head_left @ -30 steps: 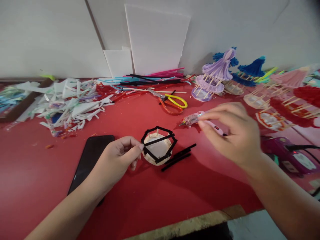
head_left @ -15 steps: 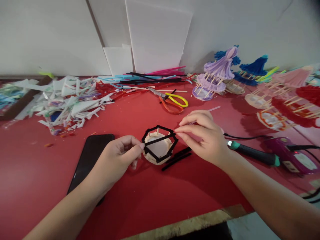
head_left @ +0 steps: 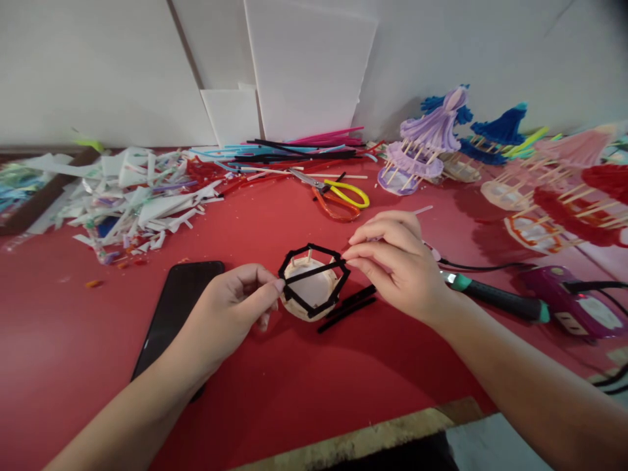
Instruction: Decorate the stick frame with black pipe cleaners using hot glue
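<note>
A black pipe cleaner strip (head_left: 314,271) lies across a black many-sided ring (head_left: 324,250) on short posts above a round cream base (head_left: 307,316). My left hand (head_left: 248,297) pinches the strip's left end at the ring's left side. At the right side, the thumb and fingers of my right hand (head_left: 392,261) close on its other end. Two loose black strips (head_left: 346,315) rest on the red table just right of the base, below my right hand.
A phone (head_left: 179,307) lies by my left forearm. Scissors (head_left: 338,196) and coloured pipe cleaners (head_left: 299,154) lie behind, white scraps (head_left: 132,196) at left. A black-handled tool (head_left: 500,299), a purple power box (head_left: 579,304) and small tiered models (head_left: 426,144) are at right.
</note>
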`<state>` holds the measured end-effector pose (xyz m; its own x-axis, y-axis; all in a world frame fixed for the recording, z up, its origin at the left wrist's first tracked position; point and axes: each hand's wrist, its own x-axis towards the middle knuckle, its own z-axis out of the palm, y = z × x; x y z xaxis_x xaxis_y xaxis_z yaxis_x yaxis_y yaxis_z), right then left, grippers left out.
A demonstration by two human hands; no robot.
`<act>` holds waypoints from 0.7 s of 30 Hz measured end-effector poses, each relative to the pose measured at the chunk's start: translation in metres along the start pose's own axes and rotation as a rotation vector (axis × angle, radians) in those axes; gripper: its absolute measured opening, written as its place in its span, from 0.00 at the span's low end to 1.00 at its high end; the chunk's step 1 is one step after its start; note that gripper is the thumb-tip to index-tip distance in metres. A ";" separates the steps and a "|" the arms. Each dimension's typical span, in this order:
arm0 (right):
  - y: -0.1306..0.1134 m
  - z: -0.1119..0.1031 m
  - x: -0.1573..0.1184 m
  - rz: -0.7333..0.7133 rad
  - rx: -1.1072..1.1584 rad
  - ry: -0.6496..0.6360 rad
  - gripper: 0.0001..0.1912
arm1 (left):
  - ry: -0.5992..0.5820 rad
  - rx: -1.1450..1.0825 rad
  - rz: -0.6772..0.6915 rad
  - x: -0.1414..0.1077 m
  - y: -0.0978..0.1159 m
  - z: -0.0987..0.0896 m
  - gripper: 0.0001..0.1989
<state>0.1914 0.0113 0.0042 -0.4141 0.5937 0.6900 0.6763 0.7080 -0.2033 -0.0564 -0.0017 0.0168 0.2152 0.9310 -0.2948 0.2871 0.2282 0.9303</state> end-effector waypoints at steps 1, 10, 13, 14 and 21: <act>0.000 0.000 0.000 -0.004 -0.005 0.001 0.05 | 0.000 0.008 0.004 0.000 0.000 0.000 0.13; -0.001 -0.001 0.002 -0.050 -0.029 -0.028 0.06 | 0.009 0.022 -0.008 -0.001 0.003 0.001 0.13; -0.003 0.000 0.003 -0.030 -0.028 -0.016 0.07 | 0.004 -0.006 -0.023 -0.001 0.004 0.002 0.12; -0.003 0.001 0.003 -0.022 -0.027 -0.012 0.08 | 0.003 -0.021 -0.024 -0.001 0.004 0.003 0.12; 0.002 -0.002 0.000 -0.011 -0.047 -0.024 0.07 | 0.007 -0.016 -0.015 -0.001 0.002 0.001 0.12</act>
<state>0.1940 0.0121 0.0048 -0.4359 0.5954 0.6749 0.6990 0.6964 -0.1628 -0.0547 -0.0022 0.0190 0.2044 0.9294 -0.3074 0.2751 0.2468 0.9292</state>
